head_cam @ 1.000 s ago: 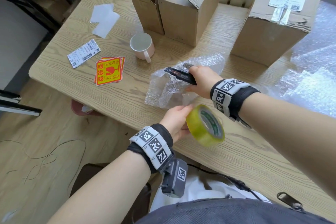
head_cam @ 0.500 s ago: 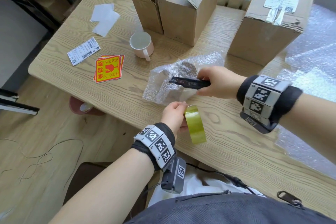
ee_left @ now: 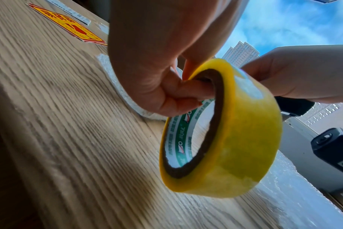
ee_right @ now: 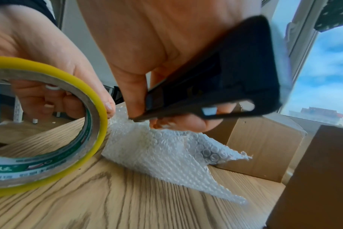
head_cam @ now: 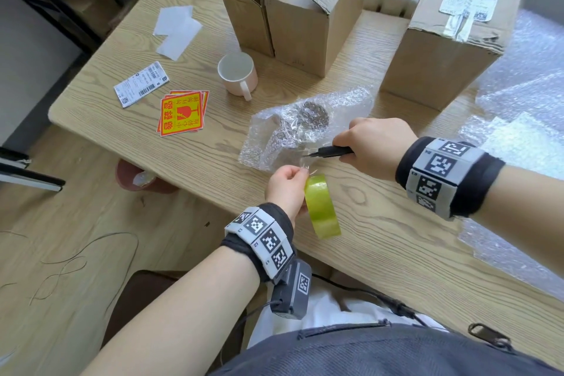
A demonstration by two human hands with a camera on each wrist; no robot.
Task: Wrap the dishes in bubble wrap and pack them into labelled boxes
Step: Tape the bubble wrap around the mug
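A bubble-wrapped dish (head_cam: 300,123) lies on the wooden table (head_cam: 381,232), its wrap (ee_right: 166,148) bunched up. My left hand (head_cam: 288,185) grips a yellow tape roll (head_cam: 323,207) just in front of the bundle, fingers hooked through its core (ee_left: 196,91). My right hand (head_cam: 374,143) holds a black utility knife (head_cam: 331,151), its tip at the strip of tape stretched between roll and wrap. The knife (ee_right: 211,80) fills the right wrist view. An unwrapped pink mug (head_cam: 238,73) stands upright further back.
Open cardboard boxes (head_cam: 299,9) stand at the back and a large taped box (head_cam: 451,30) at back right. Fragile stickers (head_cam: 183,113), a shipping label (head_cam: 142,84) and white papers (head_cam: 177,30) lie left. Loose bubble wrap (head_cam: 525,137) covers the right side.
My right hand pulled back to the bundle's near edge and brought the knife tip down by the tape. The roll turned edge-on in my left hand and came closer to the wrap.
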